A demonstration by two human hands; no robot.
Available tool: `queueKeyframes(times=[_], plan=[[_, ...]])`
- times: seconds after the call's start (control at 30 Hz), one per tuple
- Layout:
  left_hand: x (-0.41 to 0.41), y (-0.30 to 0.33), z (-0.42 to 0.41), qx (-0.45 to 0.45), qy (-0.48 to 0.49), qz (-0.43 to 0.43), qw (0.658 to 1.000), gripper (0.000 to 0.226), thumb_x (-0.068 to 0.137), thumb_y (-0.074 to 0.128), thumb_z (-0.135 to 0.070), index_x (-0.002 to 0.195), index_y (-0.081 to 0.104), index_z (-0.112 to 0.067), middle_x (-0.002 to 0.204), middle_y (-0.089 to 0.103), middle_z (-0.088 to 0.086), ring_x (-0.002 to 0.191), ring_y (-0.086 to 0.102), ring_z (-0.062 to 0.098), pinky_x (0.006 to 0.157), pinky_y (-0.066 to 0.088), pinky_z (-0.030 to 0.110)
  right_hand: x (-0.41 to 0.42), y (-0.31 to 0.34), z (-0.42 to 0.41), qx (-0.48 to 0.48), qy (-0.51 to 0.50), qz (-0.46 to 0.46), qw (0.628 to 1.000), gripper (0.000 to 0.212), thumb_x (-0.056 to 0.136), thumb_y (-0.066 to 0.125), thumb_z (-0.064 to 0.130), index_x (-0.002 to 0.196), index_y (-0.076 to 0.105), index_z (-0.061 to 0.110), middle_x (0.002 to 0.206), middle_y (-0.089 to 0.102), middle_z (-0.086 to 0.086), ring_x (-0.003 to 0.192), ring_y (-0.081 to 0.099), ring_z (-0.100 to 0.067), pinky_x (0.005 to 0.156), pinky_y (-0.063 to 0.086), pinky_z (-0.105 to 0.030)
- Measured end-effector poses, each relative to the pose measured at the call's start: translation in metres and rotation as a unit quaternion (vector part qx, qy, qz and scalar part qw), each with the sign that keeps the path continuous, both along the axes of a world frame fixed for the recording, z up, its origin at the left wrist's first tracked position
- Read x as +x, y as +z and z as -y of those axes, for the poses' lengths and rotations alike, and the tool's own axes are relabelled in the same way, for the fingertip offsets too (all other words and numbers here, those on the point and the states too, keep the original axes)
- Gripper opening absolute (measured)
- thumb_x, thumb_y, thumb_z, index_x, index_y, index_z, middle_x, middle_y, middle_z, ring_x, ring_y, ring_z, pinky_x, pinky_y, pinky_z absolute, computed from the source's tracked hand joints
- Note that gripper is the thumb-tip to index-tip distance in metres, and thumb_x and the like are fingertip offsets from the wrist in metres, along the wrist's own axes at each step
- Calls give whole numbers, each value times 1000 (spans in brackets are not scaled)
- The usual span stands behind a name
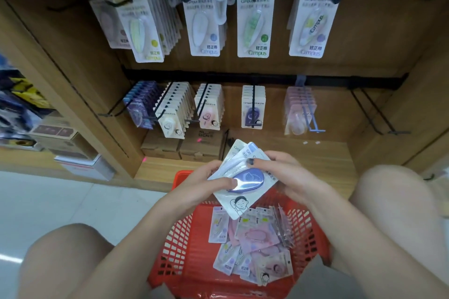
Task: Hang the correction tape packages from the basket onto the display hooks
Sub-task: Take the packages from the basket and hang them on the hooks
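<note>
Left hand and right hand together grasp a fanned stack of correction tape packages, the top one holding a purple dispenser, just above a red mesh basket. More loose packages, pink and lilac, lie in the basket between the person's bare knees. Beyond, a wooden display carries black hooks in two rows, most hung with similar packages; the far-right lower hooks are bare.

Left hand and right hand gripping correction tape packages, above red basket, facing display hooks
</note>
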State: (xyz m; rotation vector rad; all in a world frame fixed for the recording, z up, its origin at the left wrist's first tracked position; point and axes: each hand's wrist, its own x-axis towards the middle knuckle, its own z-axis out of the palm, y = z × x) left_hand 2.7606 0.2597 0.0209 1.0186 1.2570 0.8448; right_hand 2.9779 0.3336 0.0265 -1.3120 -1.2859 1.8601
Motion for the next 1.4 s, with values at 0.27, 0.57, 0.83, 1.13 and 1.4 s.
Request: queueKeyframes(times=[0.27, 0.57, 0.83, 1.13, 1.4], plan=[[17, 10, -15, 16, 31, -10, 999, 74, 61, 93, -53, 120, 65, -20, 105, 80, -2, 94, 79, 21, 73, 61, 29, -8, 19, 3, 23, -71, 17, 997, 22, 87, 82, 26, 93, 64, 13, 87, 75, -11, 74, 69, -20, 61, 50, -28], [3, 35, -16, 67, 35, 11, 997, 63, 68, 88, -45, 119, 65, -17, 113, 78, 10, 95, 78, 27, 75, 61, 34, 2, 42, -1, 19, -48, -101, 993, 34, 104, 59, 17, 74, 75, 22, 92, 74, -8, 87, 72, -21, 77, 61, -36], [-3, 55, -14, 117, 46, 12, 992, 64, 71, 83, -45, 125, 64, -18, 116, 77, 10, 97, 77, 29, 77, 62, 36, -11, 64, -5, 12, -135, -167, 977, 17, 105, 57, 15, 89, 59, 14, 108, 76, -16, 100, 72, -28, 84, 60, -40], [-26, 68, -21, 167, 68, -14, 984, 43, 77, 81, -57, 115, 67, -45, 118, 77, -1, 101, 77, 22, 74, 60, 25, -34, 99, -24, 5, -109, -231, 967, 23, 102, 61, 9, 124, 67, 4, 118, 77, -15, 106, 74, -23, 89, 63, -33], [-83, 92, -33, 222, 129, -43, 965, 49, 74, 82, -65, 115, 69, -42, 117, 77, -1, 100, 77, 21, 72, 64, 31, -86, 141, -39, 110, -114, -250, 955, 33, 105, 56, 7, 137, 63, 14, 123, 76, -9, 113, 74, -23, 96, 61, -42]])
